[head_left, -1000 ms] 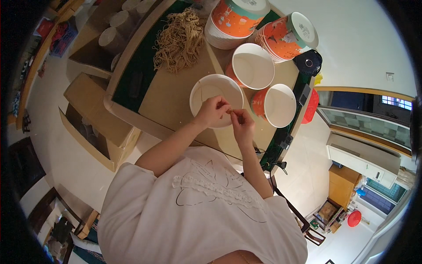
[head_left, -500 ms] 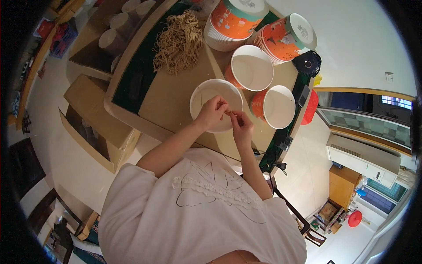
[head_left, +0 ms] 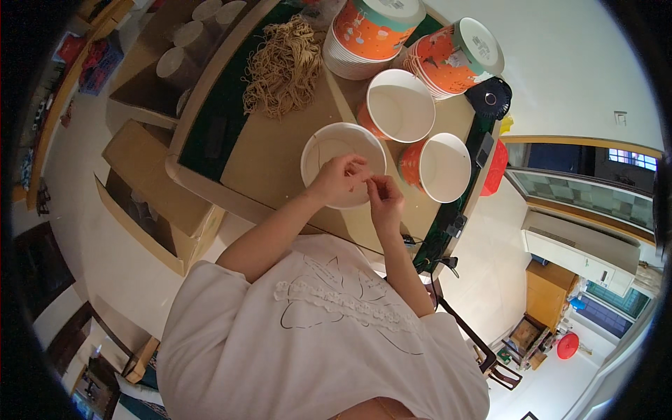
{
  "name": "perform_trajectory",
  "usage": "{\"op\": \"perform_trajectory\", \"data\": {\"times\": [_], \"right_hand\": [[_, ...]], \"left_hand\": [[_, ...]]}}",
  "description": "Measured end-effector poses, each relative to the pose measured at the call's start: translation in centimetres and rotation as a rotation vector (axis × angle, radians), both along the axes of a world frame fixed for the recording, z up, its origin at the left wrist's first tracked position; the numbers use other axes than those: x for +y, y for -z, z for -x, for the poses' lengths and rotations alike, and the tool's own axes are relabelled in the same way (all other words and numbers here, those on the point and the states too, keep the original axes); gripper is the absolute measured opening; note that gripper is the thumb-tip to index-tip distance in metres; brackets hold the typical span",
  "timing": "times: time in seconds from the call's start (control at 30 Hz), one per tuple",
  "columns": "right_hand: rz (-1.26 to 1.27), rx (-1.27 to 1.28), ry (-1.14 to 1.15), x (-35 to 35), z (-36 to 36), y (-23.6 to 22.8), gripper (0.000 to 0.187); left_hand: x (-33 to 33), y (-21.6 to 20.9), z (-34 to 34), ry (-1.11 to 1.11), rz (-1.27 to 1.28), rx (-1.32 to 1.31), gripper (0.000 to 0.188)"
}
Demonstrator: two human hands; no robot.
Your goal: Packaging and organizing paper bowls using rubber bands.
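While forearms [head_left: 269,234] angle inward, hands [head_left: 339,179] [head_left: 386,201] curl close together over white tub [head_left: 343,141]; cannot tell whether gripping anything.

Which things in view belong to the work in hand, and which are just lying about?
In the work, it seems:
left hand
right hand
open tub beneath the hands
probably the tangled tan cord
probably two other open tubs

Lying about, it seems:
stacked tubs, perhaps spare
black round object
cardboard box at left
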State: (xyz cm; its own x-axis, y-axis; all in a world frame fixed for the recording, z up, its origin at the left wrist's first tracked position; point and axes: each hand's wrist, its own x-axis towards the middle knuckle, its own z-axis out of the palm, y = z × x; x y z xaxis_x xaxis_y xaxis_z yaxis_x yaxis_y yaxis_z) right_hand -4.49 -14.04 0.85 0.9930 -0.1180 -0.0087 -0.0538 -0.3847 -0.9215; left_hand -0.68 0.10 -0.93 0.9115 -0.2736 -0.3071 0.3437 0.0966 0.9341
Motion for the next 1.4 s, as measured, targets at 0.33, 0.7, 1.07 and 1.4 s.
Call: {"op": "perform_trajectory", "data": {"times": [0.33,0.7,1.07,1.4], "right_hand": [[0.036,0.01,-0.007,-0.6,-0.1,-0.2,0.004],[0.15,0.014,-0.056,-0.7,0.1,-1.5,0.004],[0.199,-0.051,-0.104,-0.3,0.0,-2.6,0.006],[0.244,-0.078,-0.137,-0.5,0.1,-3.4,0.005]], "left_hand": [[1.2,-1.1,-0.2,0.142,-0.368,-0.277,0.017],[1.2,-2.3,0.1,0.139,-0.471,-0.279,0.017],[2.0,-2.7,-0.1,0.163,-0.358,-0.209,0.013],[1.5,-2.7,0.4,0.039,-0.364,-0.265,0.012]]}}
